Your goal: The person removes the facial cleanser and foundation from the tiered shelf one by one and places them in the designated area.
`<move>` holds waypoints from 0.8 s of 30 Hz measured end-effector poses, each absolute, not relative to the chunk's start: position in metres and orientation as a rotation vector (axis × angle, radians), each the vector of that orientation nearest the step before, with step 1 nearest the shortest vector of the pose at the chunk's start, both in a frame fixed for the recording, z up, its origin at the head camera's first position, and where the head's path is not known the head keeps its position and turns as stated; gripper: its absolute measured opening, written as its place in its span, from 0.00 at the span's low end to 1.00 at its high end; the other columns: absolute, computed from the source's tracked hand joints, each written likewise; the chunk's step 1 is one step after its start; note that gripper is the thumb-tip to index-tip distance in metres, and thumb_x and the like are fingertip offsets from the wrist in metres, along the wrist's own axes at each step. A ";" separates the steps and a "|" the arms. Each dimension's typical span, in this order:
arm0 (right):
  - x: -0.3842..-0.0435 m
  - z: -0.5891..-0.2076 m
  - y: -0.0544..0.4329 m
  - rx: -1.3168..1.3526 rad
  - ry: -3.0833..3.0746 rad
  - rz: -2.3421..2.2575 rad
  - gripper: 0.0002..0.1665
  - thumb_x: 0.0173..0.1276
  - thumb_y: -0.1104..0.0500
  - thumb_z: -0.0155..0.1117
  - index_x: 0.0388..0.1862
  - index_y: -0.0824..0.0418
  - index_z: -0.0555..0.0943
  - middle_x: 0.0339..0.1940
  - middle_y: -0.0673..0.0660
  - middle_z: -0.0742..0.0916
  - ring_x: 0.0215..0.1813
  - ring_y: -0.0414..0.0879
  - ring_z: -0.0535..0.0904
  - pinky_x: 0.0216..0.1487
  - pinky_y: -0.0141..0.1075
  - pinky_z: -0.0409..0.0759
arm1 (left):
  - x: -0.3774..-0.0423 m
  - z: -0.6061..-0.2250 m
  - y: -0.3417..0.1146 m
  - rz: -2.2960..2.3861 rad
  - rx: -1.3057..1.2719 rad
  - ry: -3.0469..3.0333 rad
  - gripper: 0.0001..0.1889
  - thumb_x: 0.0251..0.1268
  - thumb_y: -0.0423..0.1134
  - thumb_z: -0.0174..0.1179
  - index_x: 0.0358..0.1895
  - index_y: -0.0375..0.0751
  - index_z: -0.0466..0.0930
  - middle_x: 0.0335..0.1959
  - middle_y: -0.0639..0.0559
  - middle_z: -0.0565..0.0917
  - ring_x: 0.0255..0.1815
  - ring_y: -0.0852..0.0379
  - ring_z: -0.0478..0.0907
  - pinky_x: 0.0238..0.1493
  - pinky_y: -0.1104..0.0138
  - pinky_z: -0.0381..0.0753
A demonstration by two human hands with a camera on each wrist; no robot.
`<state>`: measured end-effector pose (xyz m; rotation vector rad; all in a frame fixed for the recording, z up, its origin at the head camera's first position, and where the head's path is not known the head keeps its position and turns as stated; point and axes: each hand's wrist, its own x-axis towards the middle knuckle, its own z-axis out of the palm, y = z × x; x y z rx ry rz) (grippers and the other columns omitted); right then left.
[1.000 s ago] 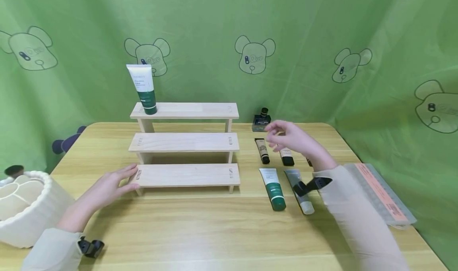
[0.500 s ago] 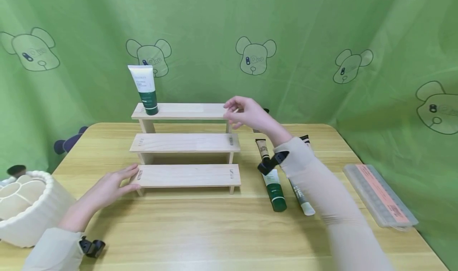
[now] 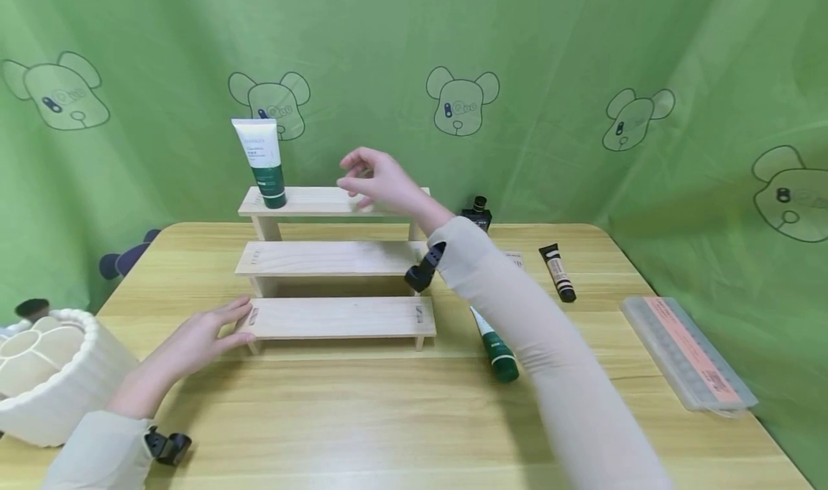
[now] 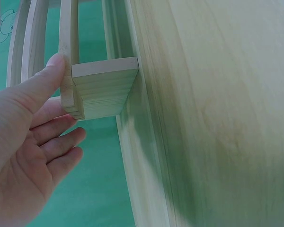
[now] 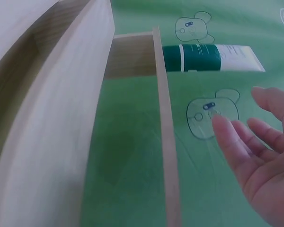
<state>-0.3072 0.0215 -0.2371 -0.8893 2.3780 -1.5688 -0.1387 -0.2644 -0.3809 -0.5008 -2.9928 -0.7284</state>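
A three-tier wooden display rack stands on the table. My left hand grips the left end of its lowest board; in the left wrist view the thumb lies against the board's edge, with fingers round its end. On the top board's left end, a white and green squeeze tube stands upright on its cap. To the right of that tube, my right hand hovers over the top board, its fingers loosely bent and apart. It holds nothing, and in the right wrist view a gap separates it from the tube.
Right of the rack lie a green and white tube and a small black-ended tube; my right sleeve covers others. A dark bottle stands behind. A flat plastic case lies at the right edge, a white ribbed basket at left.
My right hand has moved left and slightly up, from above the items at right to over the rack's top board. The left hand stays on the rack.
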 end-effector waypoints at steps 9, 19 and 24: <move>-0.310 -0.219 -0.022 -0.940 2.426 -1.581 0.21 0.62 0.60 0.64 0.53 0.61 0.72 0.46 0.55 0.78 0.45 0.44 0.77 0.34 0.33 0.82 | -0.139 -0.381 -0.264 -0.731 -0.499 -2.996 0.34 0.61 0.51 0.58 0.61 0.26 0.66 0.63 0.32 0.63 0.60 0.31 0.62 0.58 0.43 0.62; -0.302 -0.198 -0.056 -0.983 2.450 -1.576 0.32 0.63 0.62 0.63 0.65 0.51 0.66 0.56 0.56 0.74 0.49 0.45 0.77 0.34 0.32 0.82 | -0.141 -0.379 -0.264 -0.727 -0.526 -2.983 0.34 0.61 0.51 0.58 0.60 0.25 0.67 0.63 0.31 0.64 0.60 0.31 0.62 0.59 0.43 0.61; -0.301 -0.196 -0.067 -0.974 2.485 -1.526 0.33 0.64 0.62 0.62 0.67 0.47 0.65 0.58 0.52 0.72 0.48 0.43 0.77 0.34 0.30 0.81 | -0.140 -0.380 -0.265 -0.727 -0.528 -2.976 0.34 0.61 0.51 0.58 0.60 0.25 0.67 0.63 0.31 0.64 0.59 0.31 0.63 0.58 0.43 0.62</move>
